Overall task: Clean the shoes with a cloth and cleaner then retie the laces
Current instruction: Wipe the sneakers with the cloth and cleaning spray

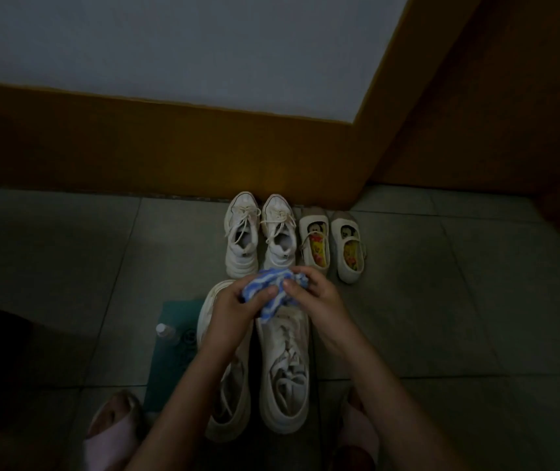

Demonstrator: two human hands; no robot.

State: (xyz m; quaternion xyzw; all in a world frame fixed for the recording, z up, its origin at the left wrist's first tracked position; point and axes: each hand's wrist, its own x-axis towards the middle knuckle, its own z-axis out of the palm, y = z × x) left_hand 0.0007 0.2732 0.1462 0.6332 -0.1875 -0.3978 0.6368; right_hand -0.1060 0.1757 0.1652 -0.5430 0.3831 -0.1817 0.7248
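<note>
Cloth (269, 289) — bunched, blue-striped — is gripped between both hands, left hand (234, 305) and right hand (312, 294), above white sneakers (283, 372).

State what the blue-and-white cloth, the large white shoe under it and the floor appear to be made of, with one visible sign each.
Cloth: soft woven or knitted fabric; it bunches and folds in both hands.
Large white shoe: probably matte canvas or synthetic upper, creased, on a smoother, rubber-like sole.
Floor: hard grey tile, likely ceramic; straight grout lines show.
</note>
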